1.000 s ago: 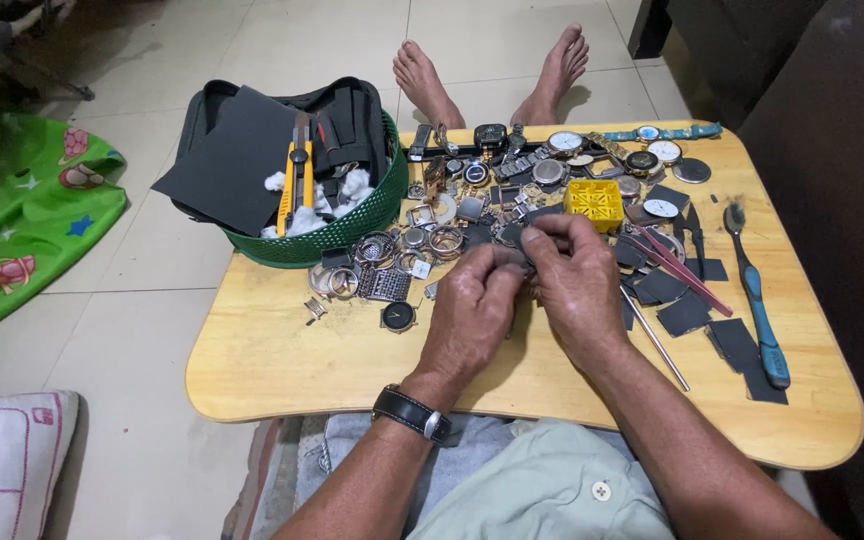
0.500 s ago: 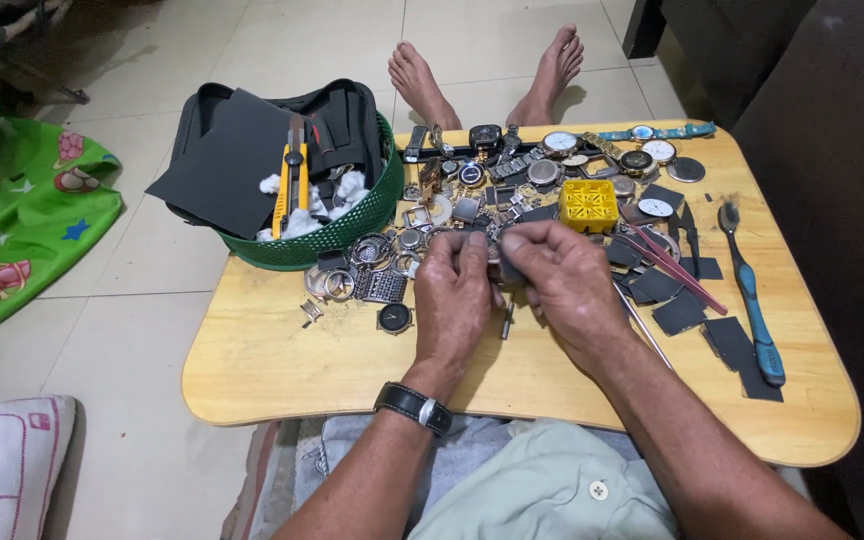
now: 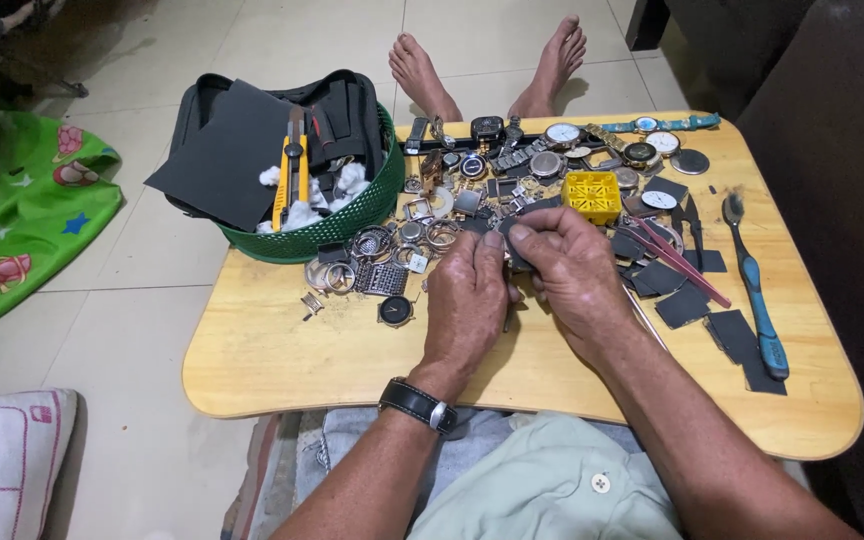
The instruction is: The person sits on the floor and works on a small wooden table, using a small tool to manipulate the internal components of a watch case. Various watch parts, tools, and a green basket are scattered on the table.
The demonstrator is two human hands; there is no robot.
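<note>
Pinching a small dark watch part (image 3: 508, 252), left hand (image 3: 467, 300) and right hand (image 3: 572, 275) fingers clamped on it, above wooden table (image 3: 272, 350).

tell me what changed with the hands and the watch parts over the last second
Very little. Both hands, left hand and right hand, keep pinching a small dark part between the fingertips above the wooden table; only the fingers shifted slightly. The green basket, yellow box and blue toothbrush stayed put.
</note>
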